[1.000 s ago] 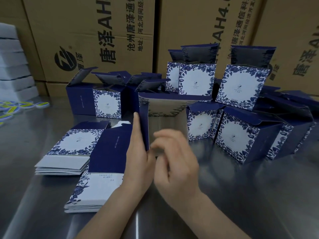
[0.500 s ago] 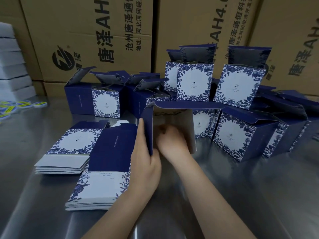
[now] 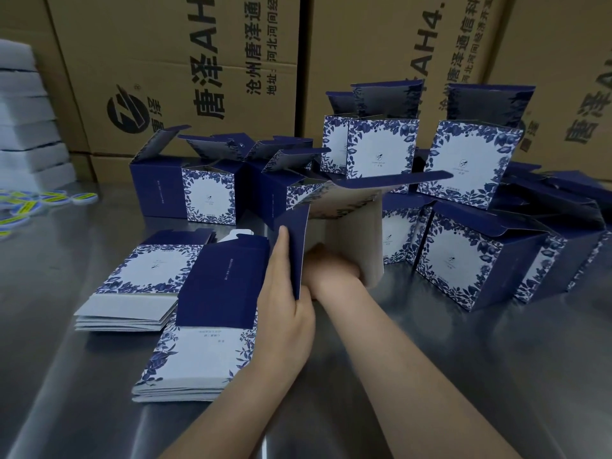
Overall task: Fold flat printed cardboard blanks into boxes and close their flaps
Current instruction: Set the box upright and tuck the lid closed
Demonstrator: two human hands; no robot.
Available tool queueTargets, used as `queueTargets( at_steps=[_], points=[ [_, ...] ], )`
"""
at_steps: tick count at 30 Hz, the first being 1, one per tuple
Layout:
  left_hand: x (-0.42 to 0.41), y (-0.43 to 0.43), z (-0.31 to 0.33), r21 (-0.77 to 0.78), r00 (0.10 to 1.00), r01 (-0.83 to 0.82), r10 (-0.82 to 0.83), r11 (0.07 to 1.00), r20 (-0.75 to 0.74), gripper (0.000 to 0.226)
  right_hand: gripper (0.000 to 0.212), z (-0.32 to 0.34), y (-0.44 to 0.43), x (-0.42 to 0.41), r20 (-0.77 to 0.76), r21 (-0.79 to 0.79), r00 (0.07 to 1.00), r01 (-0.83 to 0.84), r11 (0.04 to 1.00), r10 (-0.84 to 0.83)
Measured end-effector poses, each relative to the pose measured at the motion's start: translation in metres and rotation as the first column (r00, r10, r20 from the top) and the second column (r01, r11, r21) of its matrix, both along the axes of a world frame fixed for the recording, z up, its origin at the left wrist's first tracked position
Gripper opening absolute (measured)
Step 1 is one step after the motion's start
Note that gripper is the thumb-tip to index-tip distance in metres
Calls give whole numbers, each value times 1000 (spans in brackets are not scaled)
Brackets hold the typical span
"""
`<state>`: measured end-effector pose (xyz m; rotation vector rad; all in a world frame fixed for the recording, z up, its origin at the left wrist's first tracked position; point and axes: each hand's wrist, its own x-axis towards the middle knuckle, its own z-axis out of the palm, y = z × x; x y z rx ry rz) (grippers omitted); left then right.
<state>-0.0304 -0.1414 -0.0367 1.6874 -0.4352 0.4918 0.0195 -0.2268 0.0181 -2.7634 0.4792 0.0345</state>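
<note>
A half-formed navy and white floral box (image 3: 347,210) lies on its side on the steel table, its open end toward me. My left hand (image 3: 286,293) holds its near left wall, fingers flat outside and thumb at the edge. My right hand (image 3: 331,265) reaches inside the box; its fingers are hidden behind the grey inner wall. Two stacks of flat blanks lie at left: the farther stack (image 3: 145,286) and the nearer stack (image 3: 202,352).
Several folded boxes with raised lids stand behind and right, such as a box (image 3: 480,263) at right and a box (image 3: 185,190) at back left. Big brown cartons (image 3: 185,61) wall the back. White foam blocks (image 3: 26,120) and yellow-blue stickers (image 3: 39,203) sit far left.
My right hand has gone from hovering in front of the box to deep inside it. The box has opened wider and its top flap has swung up. My left hand stays on the wall.
</note>
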Motion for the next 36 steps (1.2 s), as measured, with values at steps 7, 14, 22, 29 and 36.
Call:
queueTargets(
  at_steps=[7,14,22,29,36],
  points=[
    [0,-1,0,-21,1000,0,0,1000,-11,79,37,-4,0,3,45,42,999,24,999,-26],
    [0,-1,1,-45,999,-44,42,998,-34,79,34,-5,3,-7,88,41,996,-38,998,34],
    [0,-1,1,-30,999,-22,21,999,-28,77,44,-2,-1,4,-62,-3,996,-63,998,63],
    [1,-2,1,-36,999,-40,39,999,-27,75,29,-3,-3,-2,111,-55,984,-135,989,140],
    [0,-2,1,-57,998,-37,34,998,-49,76,28,-1,5,-1,-17,-60,957,-290,955,290]
  ],
)
